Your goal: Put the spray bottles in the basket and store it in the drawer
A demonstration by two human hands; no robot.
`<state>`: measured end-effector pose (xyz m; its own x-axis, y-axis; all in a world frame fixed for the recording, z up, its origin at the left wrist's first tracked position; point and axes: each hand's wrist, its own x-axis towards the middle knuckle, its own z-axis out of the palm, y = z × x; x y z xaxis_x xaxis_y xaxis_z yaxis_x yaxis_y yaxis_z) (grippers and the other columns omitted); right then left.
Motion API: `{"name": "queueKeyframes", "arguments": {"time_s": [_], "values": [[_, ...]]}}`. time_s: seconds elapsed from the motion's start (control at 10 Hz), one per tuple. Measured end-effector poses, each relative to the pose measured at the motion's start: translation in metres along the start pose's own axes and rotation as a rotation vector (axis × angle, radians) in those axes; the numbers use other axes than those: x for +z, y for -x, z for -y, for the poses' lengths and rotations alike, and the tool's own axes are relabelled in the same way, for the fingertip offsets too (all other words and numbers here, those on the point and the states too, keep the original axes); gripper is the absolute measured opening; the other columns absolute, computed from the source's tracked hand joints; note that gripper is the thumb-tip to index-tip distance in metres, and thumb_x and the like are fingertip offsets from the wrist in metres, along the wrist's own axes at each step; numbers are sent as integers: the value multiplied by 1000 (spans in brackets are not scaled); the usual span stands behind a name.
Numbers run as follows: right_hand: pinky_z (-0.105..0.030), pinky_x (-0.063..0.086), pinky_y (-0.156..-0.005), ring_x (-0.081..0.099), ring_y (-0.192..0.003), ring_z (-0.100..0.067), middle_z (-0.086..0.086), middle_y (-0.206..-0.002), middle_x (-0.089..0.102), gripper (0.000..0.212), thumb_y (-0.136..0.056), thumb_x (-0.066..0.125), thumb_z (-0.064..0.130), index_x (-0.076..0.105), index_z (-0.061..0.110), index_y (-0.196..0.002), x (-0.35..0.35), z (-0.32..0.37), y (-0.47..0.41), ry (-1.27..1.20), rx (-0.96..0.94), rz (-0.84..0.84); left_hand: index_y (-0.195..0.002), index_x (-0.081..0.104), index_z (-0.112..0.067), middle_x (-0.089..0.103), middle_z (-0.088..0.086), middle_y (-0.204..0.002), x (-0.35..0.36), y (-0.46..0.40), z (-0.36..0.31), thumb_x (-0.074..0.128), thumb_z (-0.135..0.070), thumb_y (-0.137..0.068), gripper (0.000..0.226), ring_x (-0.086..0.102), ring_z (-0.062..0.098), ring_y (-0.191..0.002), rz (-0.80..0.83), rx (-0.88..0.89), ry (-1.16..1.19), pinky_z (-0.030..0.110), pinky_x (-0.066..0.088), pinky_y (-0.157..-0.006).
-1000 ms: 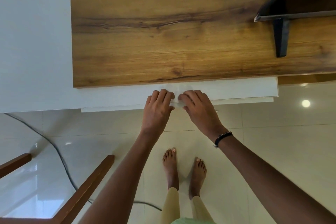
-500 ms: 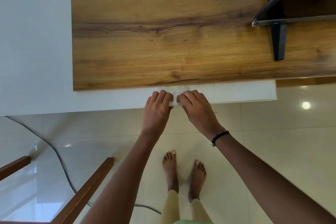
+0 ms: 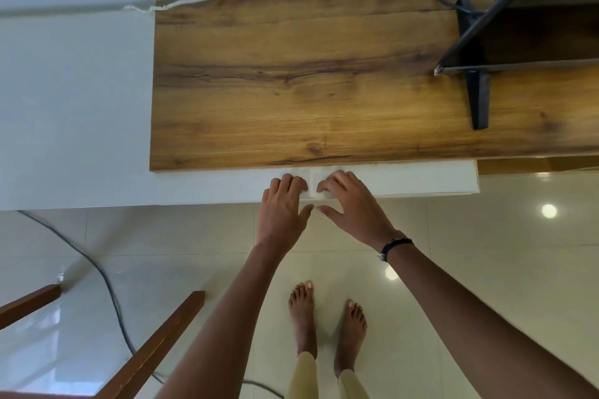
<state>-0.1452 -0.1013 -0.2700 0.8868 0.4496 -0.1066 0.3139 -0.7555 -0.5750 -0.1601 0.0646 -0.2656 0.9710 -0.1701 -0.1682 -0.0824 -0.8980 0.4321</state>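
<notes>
The white drawer front (image 3: 421,180) sits closed under the front edge of the wooden cabinet top (image 3: 308,81). My left hand (image 3: 283,207) and my right hand (image 3: 351,204) lie side by side against the middle of that drawer front. Their fingertips touch it, the thumbs are spread, and neither hand holds anything. No spray bottle or basket is in view.
A black TV stand foot (image 3: 476,91) and screen edge occupy the top's right end. A white surface (image 3: 74,107) adjoins the cabinet on the left. A dark cable (image 3: 97,269) runs over the glossy tiled floor, near brown wooden chair rails (image 3: 155,343). My bare feet (image 3: 327,324) stand below.
The drawer front has slid in under the wooden top until flush. Both hands followed it forward, and their thumbs have since spread away from the fingers.
</notes>
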Motion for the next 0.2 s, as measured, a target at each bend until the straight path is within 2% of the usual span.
{"name": "queueKeyframes", "arguments": {"time_s": [0.1,0.2], "values": [[-27,47,-79,53,-95,-15,3,-108,57,29,-87,62,33,56,16,-110,-19,5,3,-37,10,7,-110,53,-15,57,0,-108,-18,2,-8,67,-25,-81,34,50,22,-96,8,5,17,33,42,-82],[-29,49,-78,55,-98,-14,6,-110,56,29,-89,59,35,54,20,-113,-51,12,4,-23,71,-38,-113,53,-14,58,1,-114,-47,1,-23,64,-23,-83,34,52,22,-103,-55,5,26,34,42,-85]]}}
